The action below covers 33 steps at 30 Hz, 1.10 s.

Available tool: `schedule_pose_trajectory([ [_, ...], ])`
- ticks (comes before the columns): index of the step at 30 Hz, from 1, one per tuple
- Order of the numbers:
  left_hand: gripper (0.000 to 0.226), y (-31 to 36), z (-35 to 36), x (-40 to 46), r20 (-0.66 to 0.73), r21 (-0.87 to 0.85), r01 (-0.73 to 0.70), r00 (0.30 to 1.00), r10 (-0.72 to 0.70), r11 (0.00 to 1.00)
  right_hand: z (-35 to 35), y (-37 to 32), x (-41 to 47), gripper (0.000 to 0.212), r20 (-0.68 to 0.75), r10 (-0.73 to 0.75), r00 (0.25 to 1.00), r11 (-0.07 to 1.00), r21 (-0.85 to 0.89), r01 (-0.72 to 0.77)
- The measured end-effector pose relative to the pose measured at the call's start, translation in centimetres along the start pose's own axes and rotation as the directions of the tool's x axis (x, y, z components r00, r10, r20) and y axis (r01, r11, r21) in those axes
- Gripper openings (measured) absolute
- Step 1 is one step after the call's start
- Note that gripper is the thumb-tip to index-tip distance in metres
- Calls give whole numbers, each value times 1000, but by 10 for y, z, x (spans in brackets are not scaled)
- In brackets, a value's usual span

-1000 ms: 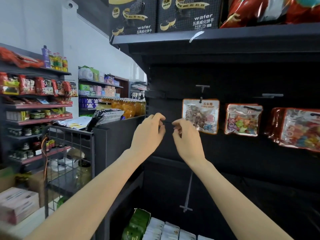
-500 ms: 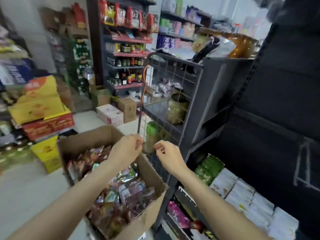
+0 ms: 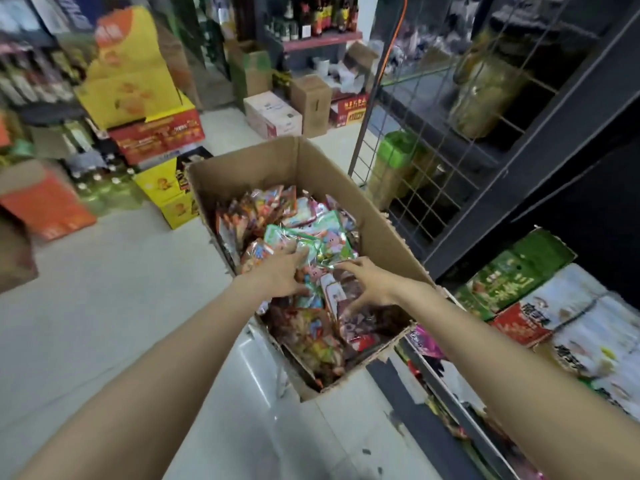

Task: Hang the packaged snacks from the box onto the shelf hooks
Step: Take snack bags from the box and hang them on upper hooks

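Shop floor tiles surround the open cardboard box (image 3: 377,233), which stands just beside the dark shelf unit (image 3: 540,161) and holds the packaged snacks (image 3: 311,237). I select one packet by its top edge and lift it clear of its neighbours, so that the hang hole stays free for a hook. My left hand (image 3: 282,271) rests with straight fingers on the green packet; my right hand (image 3: 365,285) spreads curled fingers over a packet, grip not confirmed.
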<state>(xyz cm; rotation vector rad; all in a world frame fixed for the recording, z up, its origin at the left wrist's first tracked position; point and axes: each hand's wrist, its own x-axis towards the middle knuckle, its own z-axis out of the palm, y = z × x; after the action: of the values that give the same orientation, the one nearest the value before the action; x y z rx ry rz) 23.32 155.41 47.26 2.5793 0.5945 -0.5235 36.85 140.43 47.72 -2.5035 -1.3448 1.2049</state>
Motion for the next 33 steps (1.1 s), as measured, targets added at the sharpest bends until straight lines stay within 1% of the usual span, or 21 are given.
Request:
schedule_pose_trajectory([
  [1, 88, 0, 0, 2, 0, -3, -5, 1000, 5, 1000, 1, 1, 3, 96, -26, 15, 1000, 999, -28, -16],
  [2, 88, 0, 1, 4, 1, -8, -4, 1000, 4, 1000, 4, 2, 7, 90, -70, 33, 997, 995, -96, -40],
  [3, 88, -1, 2, 6, 7, -12, 1, 1000, -1, 1000, 6, 3, 11, 80, -133, 21, 991, 984, -172, -44],
  [5, 88, 0, 5, 8, 13, -4, 11, 1000, -11, 1000, 10, 4, 18, 49, -170, -21, 985, 970, -243, -21],
  [7, 87, 0, 6, 8, 18, -1, 11, 1000, -11, 1000, 12, 3, 20, 7, -141, -32, 989, 974, -225, -1],
  [9, 85, -2, 6, 9, 19, -30, 10, 1000, -9, 999, 7, -1, 18, 18, -143, -72, 987, 956, -293, 27],
  [11, 79, -2, 6, 7, 16, -76, 11, 1000, -10, 997, -3, -4, 15, 9, -195, -82, 977, 954, -298, 21],
  [13, 69, -3, 7, 6, 11, -121, 26, 1000, -25, 992, -15, -6, 7, 11, -227, -116, 967, 971, -232, 63],
  [15, 56, 1, 5, 1, 0, -171, 44, 999, -44, 984, -28, -8, -2, 22, -269, -136, 954, 982, -163, 94],
  [17, 48, 10, -6, -8, -17, -328, 95, 994, -107, 940, -38, -11, -13, 27, -351, -149, 924, 988, -79, 130],
  [19, 47, 20, -22, -18, -70, -489, 142, 977, -201, 860, -49, -15, -28, 27, -431, -163, 887, 983, 9, 185],
  [20, 45, 25, -29, -21, -117, -551, 110, 971, -207, 828, -56, -17, -37, 26, -465, -168, 869, 975, 53, 216],
  [22, 45, 39, -49, -30, -192, -673, -17, 969, -153, 739, -73, -20, -56, 28, -534, -151, 832, 958, 129, 257],
  [23, 77, 49, -59, -32, -215, -707, -80, 971, -106, 703, -82, -23, -67, 32, -577, -144, 804, 943, 165, 288],
  [24, 58, 57, -67, -33, -276, -692, -176, 961, -31, 700, -92, -25, -78, 36, -617, -141, 775, 924, 198, 326],
  [25, 46, 67, -77, -36, -356, -657, -271, 934, 27, 704, -102, -27, -89, 38, -657, -137, 741, 902, 226, 367],
  [26, 37, 79, -89, -39, -409, -608, -327, 910, 67, 724, -111, -29, -101, 38, -696, -124, 708, 880, 252, 402],
  [28, 39, 102, -113, -46, -489, -519, -398, 864, 119, 756, -129, -31, -129, 35, -767, -68, 638, 844, 297, 447],
  [30, 39, 131, -135, -56, -564, -434, -496, 801, 203, 752, -146, -30, -159, 30, -816, 0, 578, 789, 355, 501],
  [32, 41, 157, -155, -62, -644, -350, -572, 722, 253, 742, -162, -26, -191, 22, -830, 59, 554, 746, 405, 528],
  [33, 42, 170, -163, -63, -678, -332, -595, 690, 254, 731, -170, -21, -207, 19, -822, 91, 563, 723, 443, 530],
])
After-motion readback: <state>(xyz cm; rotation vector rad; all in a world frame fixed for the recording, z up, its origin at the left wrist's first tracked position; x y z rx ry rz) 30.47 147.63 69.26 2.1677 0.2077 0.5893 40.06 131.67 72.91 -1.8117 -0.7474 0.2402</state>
